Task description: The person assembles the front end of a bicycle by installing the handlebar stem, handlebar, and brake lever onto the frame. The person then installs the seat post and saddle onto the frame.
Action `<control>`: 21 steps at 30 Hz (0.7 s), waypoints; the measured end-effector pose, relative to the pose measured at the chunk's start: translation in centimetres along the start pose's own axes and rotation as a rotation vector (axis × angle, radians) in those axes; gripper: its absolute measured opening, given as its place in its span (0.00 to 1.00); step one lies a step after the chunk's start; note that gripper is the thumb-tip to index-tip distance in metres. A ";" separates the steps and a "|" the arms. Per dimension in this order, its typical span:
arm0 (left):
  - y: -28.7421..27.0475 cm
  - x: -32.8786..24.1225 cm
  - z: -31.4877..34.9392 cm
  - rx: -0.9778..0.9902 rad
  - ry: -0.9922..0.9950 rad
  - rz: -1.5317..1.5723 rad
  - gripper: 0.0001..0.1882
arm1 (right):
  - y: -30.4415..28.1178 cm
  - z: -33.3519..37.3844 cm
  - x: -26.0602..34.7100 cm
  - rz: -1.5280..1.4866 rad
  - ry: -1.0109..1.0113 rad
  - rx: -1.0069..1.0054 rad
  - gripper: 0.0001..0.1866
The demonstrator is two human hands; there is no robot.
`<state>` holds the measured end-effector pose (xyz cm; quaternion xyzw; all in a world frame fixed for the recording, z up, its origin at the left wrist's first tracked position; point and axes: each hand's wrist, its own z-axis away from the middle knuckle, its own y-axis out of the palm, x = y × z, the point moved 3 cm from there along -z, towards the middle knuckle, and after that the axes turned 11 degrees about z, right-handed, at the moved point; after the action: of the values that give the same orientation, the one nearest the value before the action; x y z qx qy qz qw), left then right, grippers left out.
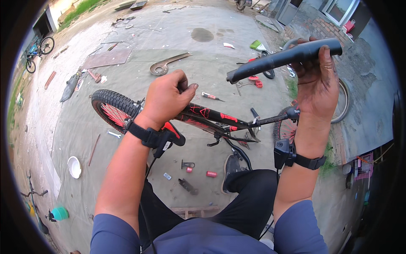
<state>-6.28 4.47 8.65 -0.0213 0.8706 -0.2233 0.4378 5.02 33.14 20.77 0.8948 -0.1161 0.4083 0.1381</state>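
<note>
My right hand (319, 91) is raised at the upper right, its fingers and thumb wrapped round a black tapered tube (270, 62). The tube's wide end points right and its narrow end points left; its exact kind is unclear. My left hand (169, 96) is closed above the black and red bicycle frame (211, 113), its curled fingers hiding whatever they may hold. Below both hands is the bicycle, with a knobby red-spoked wheel (114, 108) at left and another red-spoked wheel (285, 129) at right. Close to the left wrist is a black and red saddle (174, 134).
A screwdriver (211, 97) lies beyond the frame, near a curved metal chain guard (167, 64). Small red cylinders (211, 174) and a dark bracket (187, 186) lie on the ground sheet before my feet. A white bowl (74, 167) and a wrench (113, 134) are at left.
</note>
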 end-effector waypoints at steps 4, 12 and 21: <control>0.5 0.7 0.0 -0.023 0.021 -0.005 0.17 | -5.1 1.3 2.0 0.246 0.069 -0.013 0.21; 0.6 2.7 -0.2 -0.017 -0.005 0.001 0.20 | -18.1 11.9 2.8 0.618 0.345 -0.120 0.16; -1.6 6.4 -0.8 0.061 -0.086 0.019 0.18 | -31.7 36.1 -6.9 0.827 0.846 -0.424 0.16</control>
<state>-11.11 1.89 4.93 -0.0090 0.8441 -0.2446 0.4772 36.02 51.09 -12.00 0.4898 -0.4665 0.7148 0.1772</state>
